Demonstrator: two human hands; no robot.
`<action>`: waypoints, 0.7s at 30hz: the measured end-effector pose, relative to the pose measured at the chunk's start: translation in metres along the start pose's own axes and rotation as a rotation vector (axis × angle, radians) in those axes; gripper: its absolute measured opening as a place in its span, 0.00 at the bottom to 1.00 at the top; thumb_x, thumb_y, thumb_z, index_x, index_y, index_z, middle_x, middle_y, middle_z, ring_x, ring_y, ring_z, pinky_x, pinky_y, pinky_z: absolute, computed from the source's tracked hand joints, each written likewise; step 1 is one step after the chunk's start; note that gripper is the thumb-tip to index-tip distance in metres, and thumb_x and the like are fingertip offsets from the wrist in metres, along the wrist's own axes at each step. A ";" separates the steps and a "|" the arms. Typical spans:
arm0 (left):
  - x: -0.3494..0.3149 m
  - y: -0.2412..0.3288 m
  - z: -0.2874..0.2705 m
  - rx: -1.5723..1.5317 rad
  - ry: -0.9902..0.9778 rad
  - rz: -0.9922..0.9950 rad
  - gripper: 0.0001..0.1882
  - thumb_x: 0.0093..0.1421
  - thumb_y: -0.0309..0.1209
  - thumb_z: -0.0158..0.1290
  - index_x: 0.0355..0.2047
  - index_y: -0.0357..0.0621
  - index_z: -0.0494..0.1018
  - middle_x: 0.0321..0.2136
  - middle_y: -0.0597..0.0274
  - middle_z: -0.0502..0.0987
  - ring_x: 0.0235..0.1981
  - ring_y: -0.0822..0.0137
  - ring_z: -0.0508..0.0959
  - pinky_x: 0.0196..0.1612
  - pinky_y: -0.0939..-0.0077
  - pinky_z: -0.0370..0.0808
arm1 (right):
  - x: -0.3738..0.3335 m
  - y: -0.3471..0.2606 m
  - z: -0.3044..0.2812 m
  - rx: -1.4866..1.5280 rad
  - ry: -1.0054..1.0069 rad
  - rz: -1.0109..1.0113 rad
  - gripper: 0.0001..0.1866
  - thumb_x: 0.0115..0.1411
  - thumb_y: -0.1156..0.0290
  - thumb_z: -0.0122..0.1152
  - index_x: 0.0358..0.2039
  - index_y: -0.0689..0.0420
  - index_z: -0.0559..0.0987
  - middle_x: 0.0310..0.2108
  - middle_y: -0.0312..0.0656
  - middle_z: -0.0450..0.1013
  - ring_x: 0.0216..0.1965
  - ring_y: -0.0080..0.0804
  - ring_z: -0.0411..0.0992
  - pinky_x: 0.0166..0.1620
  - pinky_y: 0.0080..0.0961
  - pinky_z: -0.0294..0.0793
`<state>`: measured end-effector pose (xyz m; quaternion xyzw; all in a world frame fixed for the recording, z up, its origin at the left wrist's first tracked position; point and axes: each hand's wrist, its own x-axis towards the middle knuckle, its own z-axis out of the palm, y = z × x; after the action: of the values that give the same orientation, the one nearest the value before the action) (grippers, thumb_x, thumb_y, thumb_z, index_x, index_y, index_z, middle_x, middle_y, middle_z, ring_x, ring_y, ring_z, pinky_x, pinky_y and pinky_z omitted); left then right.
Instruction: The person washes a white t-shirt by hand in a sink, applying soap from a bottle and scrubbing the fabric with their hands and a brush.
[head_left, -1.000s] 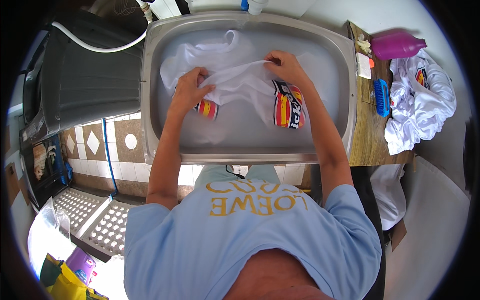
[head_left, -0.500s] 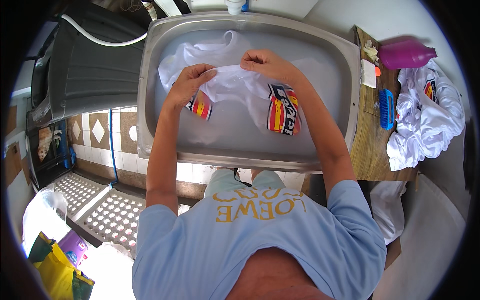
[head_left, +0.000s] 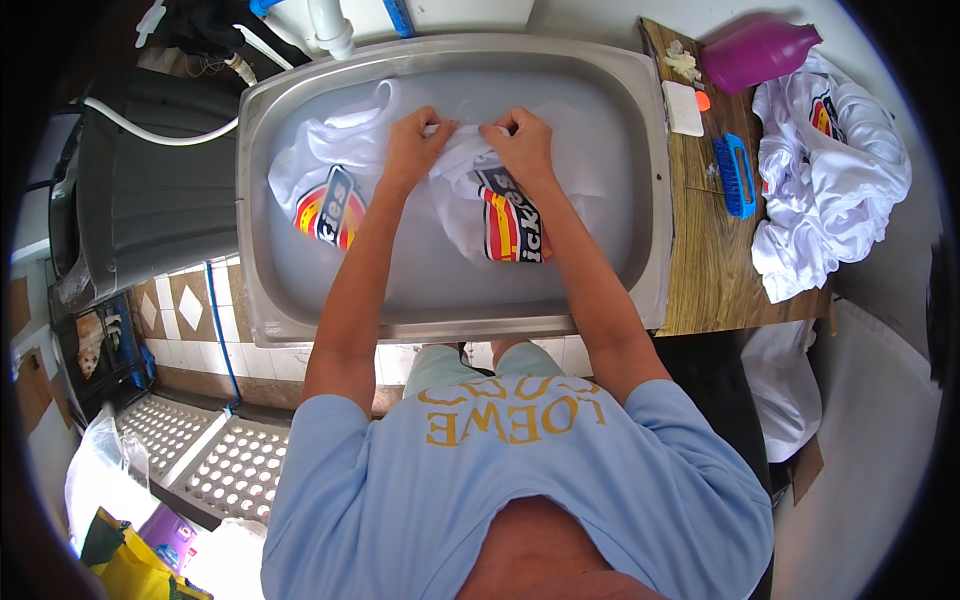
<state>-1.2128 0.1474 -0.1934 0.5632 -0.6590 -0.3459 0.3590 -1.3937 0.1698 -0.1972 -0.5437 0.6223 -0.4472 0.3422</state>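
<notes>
Pinching the white garment (head_left: 462,157), 2 hands (head_left: 413,148) (head_left: 524,148) sit close together, forearms (head_left: 362,265) slanting inward over the sink (head_left: 653,235).

Bright; lower-left glare; dark fisheye rim

Our table (head_left: 700,270), at the right
On it we see a purple bottle (head_left: 760,55), a white block (head_left: 683,108) and a blue brush (head_left: 735,178); to our left, a white hose (head_left: 160,138) by a dark tub (head_left: 165,190), and a yellow bag (head_left: 140,572) beside a purple pack (head_left: 167,536).
</notes>
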 end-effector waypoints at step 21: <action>0.033 0.087 0.087 0.343 0.009 0.652 0.03 0.48 0.29 0.55 0.21 0.46 0.74 0.23 0.54 0.78 0.28 0.50 0.78 0.31 0.62 0.74 | 0.020 0.068 0.024 1.941 -0.537 0.136 0.21 0.66 0.47 0.43 0.41 0.52 0.71 0.40 0.38 0.71 0.42 0.34 0.72 0.45 0.37 0.73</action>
<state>-1.3343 0.1298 -0.1589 0.3773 -0.8506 -0.0950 0.3536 -1.4002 0.1459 -0.2682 -0.0762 -0.0787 -0.6028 0.7904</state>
